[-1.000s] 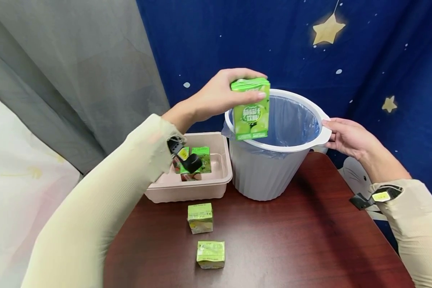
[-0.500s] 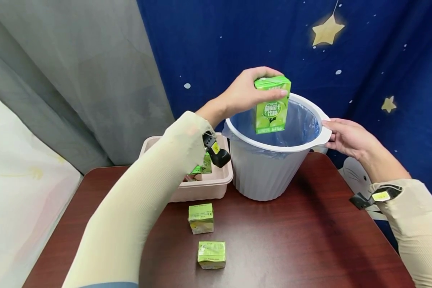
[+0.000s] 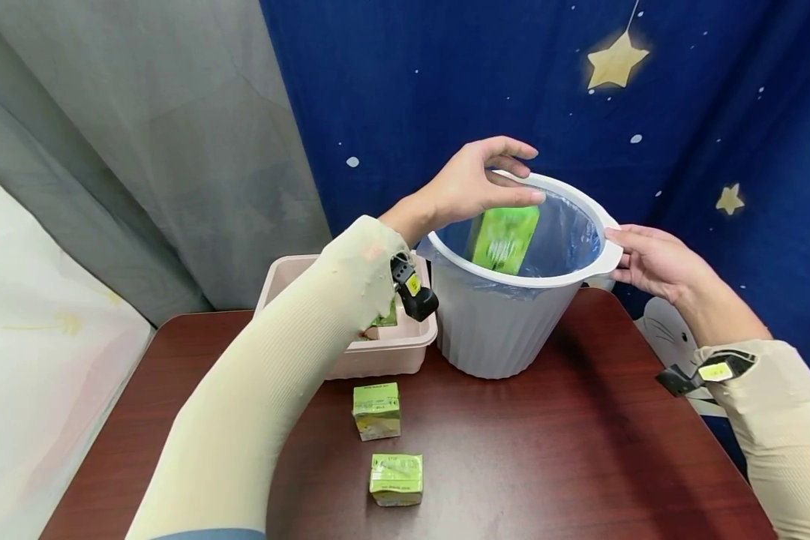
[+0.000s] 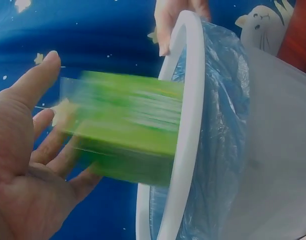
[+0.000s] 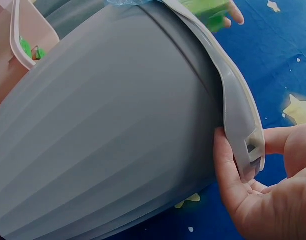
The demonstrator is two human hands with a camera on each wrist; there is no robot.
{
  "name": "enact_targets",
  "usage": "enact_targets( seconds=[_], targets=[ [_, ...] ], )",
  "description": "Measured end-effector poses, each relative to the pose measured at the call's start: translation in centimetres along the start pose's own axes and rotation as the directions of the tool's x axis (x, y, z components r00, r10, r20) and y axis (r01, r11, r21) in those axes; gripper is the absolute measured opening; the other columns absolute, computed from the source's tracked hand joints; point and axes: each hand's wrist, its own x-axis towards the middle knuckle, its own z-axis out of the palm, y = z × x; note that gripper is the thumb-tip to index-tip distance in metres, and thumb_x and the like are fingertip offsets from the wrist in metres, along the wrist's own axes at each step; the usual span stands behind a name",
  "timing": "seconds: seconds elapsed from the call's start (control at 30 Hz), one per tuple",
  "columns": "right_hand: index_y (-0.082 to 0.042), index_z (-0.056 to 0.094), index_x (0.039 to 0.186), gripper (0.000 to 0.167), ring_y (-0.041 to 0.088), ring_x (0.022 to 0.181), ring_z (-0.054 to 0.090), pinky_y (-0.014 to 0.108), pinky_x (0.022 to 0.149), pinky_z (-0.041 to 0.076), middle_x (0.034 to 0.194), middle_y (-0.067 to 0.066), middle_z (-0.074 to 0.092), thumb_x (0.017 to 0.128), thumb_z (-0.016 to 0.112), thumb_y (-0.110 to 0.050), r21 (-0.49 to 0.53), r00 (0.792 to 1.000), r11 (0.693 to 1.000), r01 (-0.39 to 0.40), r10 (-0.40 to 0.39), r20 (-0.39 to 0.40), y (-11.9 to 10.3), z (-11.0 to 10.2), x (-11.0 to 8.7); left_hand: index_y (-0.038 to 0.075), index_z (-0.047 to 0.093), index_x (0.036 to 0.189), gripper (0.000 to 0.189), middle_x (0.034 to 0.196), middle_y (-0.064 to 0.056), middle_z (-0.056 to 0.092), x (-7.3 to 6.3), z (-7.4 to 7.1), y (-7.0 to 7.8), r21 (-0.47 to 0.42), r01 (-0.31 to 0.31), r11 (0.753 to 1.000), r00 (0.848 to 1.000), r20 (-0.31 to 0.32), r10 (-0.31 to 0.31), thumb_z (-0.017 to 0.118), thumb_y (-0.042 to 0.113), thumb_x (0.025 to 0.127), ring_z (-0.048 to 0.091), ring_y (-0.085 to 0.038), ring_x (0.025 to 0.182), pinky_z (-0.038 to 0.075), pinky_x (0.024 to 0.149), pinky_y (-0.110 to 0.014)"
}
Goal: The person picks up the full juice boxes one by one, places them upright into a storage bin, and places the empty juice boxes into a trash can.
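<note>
A green juice carton [image 3: 505, 238], blurred by motion, drops into the mouth of the grey trash can [image 3: 493, 330], which has a clear plastic liner [image 4: 225, 115]. My left hand [image 3: 489, 176] is spread just above the carton, its fingers apart from it in the left wrist view. At the can's right side my right hand [image 3: 658, 259] pinches the white rim handle [image 5: 245, 145] between thumb and fingers. The can stands upright on the table.
Two yellow-green juice cartons [image 3: 376, 411] stand on the dark wooden table [image 3: 526, 450] in front. A pink plastic bin [image 3: 405, 352] left of the can holds several cartons, partly hidden by the left sleeve. Curtains hang behind.
My left hand has carried the green juice carton right, over the can, and let go of it; the carton has fallen lower. The right hand has stayed on the rim handle.
</note>
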Motion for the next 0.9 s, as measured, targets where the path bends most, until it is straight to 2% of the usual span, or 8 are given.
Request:
enact_targets(
  seconds=[0.2,0.33,0.5,0.63,0.8,0.9],
  targets=[
    [-0.003,0.062,0.105,0.017,0.017,0.078,0.07,0.03,0.063,0.057,0.088,0.007,0.071,0.109,0.045,-0.006,-0.011,1.0,1.0,-0.004,0.004,0.001,0.0,0.0,-0.1,0.011,0.059,0.139,0.056,0.132,-0.005,0.062,-0.5,-0.2,0.2,0.059,0.017,0.998,0.999,0.029,-0.018,0.082,0.025,0.089,0.061,-0.012,0.12,0.053,0.094,-0.022],
    [-0.003,0.062,0.106,0.017,0.017,0.078,0.07,0.03,0.063,0.058,0.089,0.007,0.071,0.109,0.045,-0.006,-0.024,1.0,1.0,-0.004,0.004,0.007,-0.1,0.0,0.0,0.012,0.061,0.136,0.051,0.132,-0.004,0.064,-1.3,-0.6,0.5,0.138,-0.017,0.99,0.998,0.061,0.009,0.078,0.03,0.092,0.063,-0.011,0.118,0.053,0.094,-0.023],
    [-0.003,0.062,0.105,0.017,0.017,0.079,0.071,0.03,0.063,0.057,0.089,0.007,0.071,0.109,0.045,-0.006,-0.015,1.0,1.0,0.0,0.001,0.012,-0.2,-0.1,0.0,0.012,0.063,0.133,0.043,0.128,-0.003,0.067,-3.1,-1.2,1.1,0.215,-0.089,0.972,0.99,0.125,0.063,0.072,0.032,0.097,0.063,-0.009,0.116,0.053,0.094,-0.025],
    [-0.002,0.062,0.104,0.018,0.017,0.078,0.071,0.031,0.062,0.057,0.088,0.007,0.071,0.109,0.045,-0.006,0.002,1.0,1.0,0.0,0.0,0.008,-0.2,-0.1,0.0,0.011,0.063,0.133,0.04,0.127,0.0,0.067,-5.0,-1.6,1.3,0.212,-0.113,0.971,0.983,0.166,0.079,0.07,0.029,0.098,0.063,-0.008,0.115,0.05,0.098,-0.027],
    [-0.002,0.062,0.103,0.019,0.018,0.078,0.071,0.031,0.062,0.057,0.088,0.008,0.071,0.108,0.045,-0.005,0.009,1.0,1.0,0.001,-0.001,0.012,-0.2,-0.1,0.1,0.011,0.063,0.134,0.039,0.129,0.002,0.065,-7.6,-1.8,1.0,0.15,-0.084,0.985,0.974,0.22,0.05,0.071,0.025,0.098,0.062,-0.008,0.116,0.05,0.099,-0.028],
    [-0.001,0.062,0.103,0.019,0.018,0.078,0.071,0.031,0.062,0.057,0.088,0.008,0.071,0.108,0.044,-0.005,0.013,1.0,1.0,0.004,-0.004,0.016,-0.1,-0.1,0.1,0.009,0.063,0.134,0.039,0.131,-0.001,0.065,-9.1,-1.9,0.8,0.106,-0.076,0.991,0.967,0.251,0.048,0.071,0.02,0.097,0.063,-0.01,0.116,0.052,0.097,-0.029]
  ],
)
